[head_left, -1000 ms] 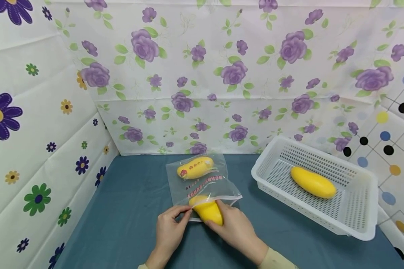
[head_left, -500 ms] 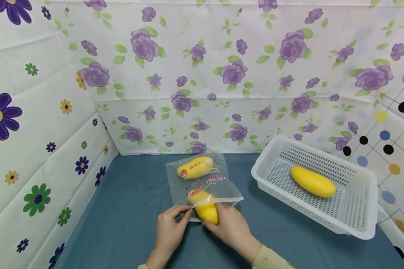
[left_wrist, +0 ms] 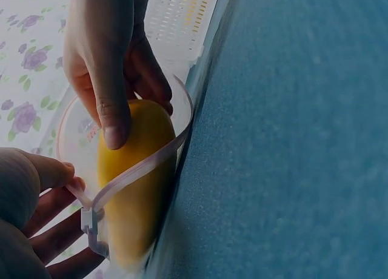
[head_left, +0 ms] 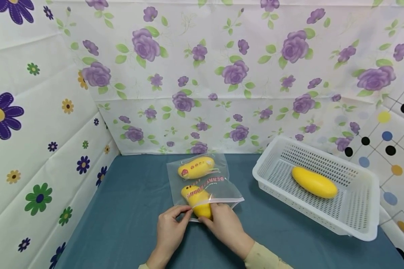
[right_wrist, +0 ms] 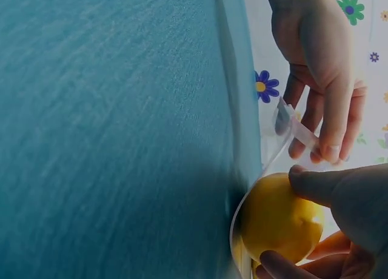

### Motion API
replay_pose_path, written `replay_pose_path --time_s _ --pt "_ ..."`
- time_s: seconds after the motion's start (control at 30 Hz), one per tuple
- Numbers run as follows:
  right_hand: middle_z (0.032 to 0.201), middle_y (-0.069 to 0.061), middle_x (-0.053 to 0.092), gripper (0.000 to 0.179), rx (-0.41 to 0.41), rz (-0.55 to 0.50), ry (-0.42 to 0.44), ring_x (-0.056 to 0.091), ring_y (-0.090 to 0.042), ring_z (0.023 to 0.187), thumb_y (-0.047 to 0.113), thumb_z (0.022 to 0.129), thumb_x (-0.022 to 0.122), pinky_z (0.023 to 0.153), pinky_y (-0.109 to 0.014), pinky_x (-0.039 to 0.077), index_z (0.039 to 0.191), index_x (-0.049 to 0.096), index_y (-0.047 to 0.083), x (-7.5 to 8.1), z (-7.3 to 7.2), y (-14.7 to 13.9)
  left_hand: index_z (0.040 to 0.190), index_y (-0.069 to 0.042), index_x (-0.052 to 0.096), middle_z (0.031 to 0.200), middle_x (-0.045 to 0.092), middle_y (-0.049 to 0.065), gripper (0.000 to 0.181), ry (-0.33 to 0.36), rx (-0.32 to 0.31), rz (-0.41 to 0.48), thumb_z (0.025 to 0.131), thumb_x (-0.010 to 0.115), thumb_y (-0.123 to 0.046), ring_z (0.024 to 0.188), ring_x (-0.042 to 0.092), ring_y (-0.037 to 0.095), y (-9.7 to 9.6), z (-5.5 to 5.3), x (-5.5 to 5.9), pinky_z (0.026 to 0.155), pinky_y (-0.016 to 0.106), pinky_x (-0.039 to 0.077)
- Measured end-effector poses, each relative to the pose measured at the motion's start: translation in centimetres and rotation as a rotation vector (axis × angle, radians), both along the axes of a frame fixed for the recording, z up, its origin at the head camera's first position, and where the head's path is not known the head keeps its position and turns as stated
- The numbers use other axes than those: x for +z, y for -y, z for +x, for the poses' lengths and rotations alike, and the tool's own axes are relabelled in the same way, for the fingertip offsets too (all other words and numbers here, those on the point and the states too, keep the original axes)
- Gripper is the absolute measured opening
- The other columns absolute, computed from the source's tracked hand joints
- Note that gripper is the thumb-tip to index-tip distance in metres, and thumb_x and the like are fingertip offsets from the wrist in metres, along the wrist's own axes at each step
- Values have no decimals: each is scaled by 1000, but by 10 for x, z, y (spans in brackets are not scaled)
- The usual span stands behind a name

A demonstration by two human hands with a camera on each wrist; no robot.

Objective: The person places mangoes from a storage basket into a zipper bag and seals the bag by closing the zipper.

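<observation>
A clear zip bag [head_left: 233, 189] with red lettering lies on the table, its mouth towards me. One smooth yellow mango [head_left: 196, 168] rests at the bag's far end. My right hand [head_left: 227, 224] grips a second mango [left_wrist: 142, 139], most of it under the bag's upper film; the fingers reach into the mouth. With thumb and fingertips, my left hand [head_left: 171, 228] pinches the bag's rim at the left corner, beside the white slider [left_wrist: 89, 220] seen in the left wrist view. In the right wrist view, the thumb [right_wrist: 312, 185] lies along the held mango's end.
To the right stands a white perforated plastic basket [head_left: 357, 175] holding another mango [head_left: 314, 182]. A dark blue-green cloth [head_left: 121, 209] covers the table. Flowered sheets [head_left: 202, 123] hang behind and at the left, a dotted one [head_left: 398, 160] at the right.
My right hand has moved left and slid its mango deeper into the bag, towards the first one. My left hand has stayed at the bag's corner.
</observation>
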State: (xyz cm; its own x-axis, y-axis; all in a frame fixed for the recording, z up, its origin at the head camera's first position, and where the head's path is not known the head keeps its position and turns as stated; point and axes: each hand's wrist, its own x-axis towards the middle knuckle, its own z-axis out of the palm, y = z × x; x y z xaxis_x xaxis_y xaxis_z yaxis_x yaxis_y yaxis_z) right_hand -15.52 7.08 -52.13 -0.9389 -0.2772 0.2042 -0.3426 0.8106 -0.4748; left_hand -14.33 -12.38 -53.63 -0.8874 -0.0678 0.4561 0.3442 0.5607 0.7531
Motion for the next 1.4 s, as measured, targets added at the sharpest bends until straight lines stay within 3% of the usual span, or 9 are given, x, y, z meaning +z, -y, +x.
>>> replay_pose_path --time_s 0.3,0.5,0.67,0.93,1.17,1.4 --pt "124 -18 73 54 21 42 -56 73 -30 99 27 94 86 88 -48 61 137 66 0 -3 -1 7 93 -22 85 90 79 -10 13 4 7 6 90 89 -9 80 71 1 -1 0 2 70 40 63" --pt "119 -14 74 44 -1 1 -69 77 -30 94 27 98 82 77 -46 63 134 67 5 -9 -9 16 93 -18 85 92 80 -7 11 -15 5 9 90 88 -8 81 71 3 -1 1 3 69 42 63" --pt "117 -9 76 38 -1 -52 -62 77 -27 93 28 98 82 76 -45 62 129 69 11 -13 -15 23 93 -20 85 92 80 -9 13 -4 12 13 90 89 -8 81 71 3 -1 1 3 69 42 62" --pt "109 -7 77 24 16 -19 -42 77 -25 88 27 100 79 71 -42 61 119 71 15 -15 -19 28 93 -20 85 92 80 -3 12 -8 2 16 91 88 -8 80 71 3 0 0 3 69 43 62" --pt "109 -7 76 23 41 -5 -52 77 -24 90 24 100 79 72 -42 61 119 71 13 -15 -21 31 93 -20 85 92 80 -4 13 -24 2 17 90 88 -7 81 71 3 1 0 2 69 43 62" --pt "120 -7 75 30 49 -2 -26 76 -23 102 24 100 79 83 -44 61 126 70 12 -16 -21 31 93 -21 85 92 80 -6 14 -22 13 12 90 88 -8 81 71 2 2 1 2 69 42 62"
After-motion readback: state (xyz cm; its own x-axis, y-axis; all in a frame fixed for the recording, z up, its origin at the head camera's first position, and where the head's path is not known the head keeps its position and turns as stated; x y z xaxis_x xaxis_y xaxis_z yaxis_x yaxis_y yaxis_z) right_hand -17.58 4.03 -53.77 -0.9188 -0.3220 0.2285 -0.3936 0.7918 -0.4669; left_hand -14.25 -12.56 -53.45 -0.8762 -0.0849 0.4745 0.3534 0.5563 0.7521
